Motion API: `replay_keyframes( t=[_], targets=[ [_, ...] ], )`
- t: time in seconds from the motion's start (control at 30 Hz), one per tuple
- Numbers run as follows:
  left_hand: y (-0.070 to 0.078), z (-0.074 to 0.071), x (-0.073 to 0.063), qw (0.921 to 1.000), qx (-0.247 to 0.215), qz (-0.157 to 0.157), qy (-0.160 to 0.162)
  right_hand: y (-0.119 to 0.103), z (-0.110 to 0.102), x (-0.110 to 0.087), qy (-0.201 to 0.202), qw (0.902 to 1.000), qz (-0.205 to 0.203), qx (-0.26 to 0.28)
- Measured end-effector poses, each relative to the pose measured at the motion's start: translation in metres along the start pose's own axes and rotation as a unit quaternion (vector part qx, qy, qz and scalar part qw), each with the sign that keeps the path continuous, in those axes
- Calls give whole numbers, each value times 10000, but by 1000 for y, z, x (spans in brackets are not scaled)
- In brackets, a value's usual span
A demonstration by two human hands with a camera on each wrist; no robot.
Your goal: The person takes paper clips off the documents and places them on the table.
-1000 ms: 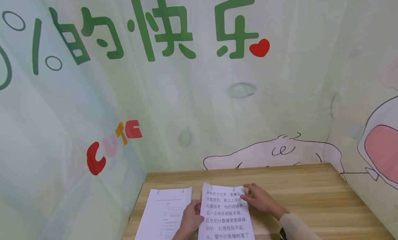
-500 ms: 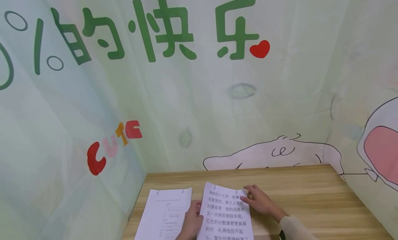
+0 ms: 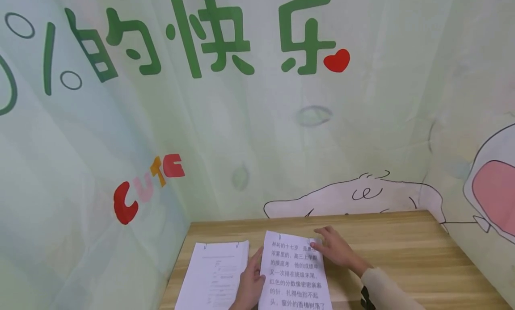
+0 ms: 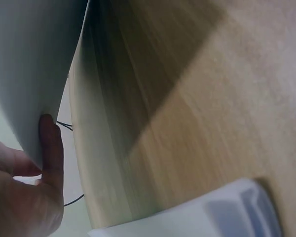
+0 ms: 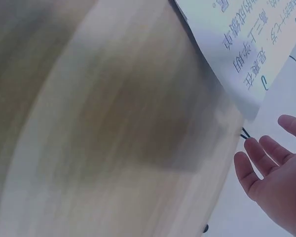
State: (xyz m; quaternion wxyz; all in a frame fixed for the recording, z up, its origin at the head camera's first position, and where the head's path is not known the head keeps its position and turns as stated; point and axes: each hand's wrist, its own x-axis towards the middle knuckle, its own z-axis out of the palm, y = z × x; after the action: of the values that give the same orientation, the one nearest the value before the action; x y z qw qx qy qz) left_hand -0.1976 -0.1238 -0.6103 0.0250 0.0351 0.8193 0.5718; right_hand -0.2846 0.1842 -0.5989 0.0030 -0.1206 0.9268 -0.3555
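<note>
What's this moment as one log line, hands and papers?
left hand: holds large-print papers by left edge | right hand: near their top right corner | small-print papers: on table

White papers [image 3: 295, 274] carry dark print, the table [image 3: 394, 256] shows streaked brown wood grain, and the pale-green backdrop [image 3: 265, 136] bears green characters [image 3: 221, 47] and a red heart [image 3: 337, 61].

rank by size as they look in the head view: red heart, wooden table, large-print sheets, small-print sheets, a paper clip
1. wooden table
2. large-print sheets and small-print sheets: too alike to rank, both cut off by the frame
3. red heart
4. paper clip
</note>
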Motion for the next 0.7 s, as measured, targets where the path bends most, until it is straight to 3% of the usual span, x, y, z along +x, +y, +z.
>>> replay_keyframes(
  t=[0.3, 0.47, 0.7],
  targets=[
    [2, 0, -7, 9997, -231, -22, 22, -3, -16, 11, 18, 9999, -94, -38],
    [5, 1, -12, 9986, -500, 35, 166, -4, -23, 19, -55, 9990, -400, 188],
    [18, 6, -16, 9953, -949, 86, 182, -13, -31, 22, -197, 9964, -461, 678]
  ],
)
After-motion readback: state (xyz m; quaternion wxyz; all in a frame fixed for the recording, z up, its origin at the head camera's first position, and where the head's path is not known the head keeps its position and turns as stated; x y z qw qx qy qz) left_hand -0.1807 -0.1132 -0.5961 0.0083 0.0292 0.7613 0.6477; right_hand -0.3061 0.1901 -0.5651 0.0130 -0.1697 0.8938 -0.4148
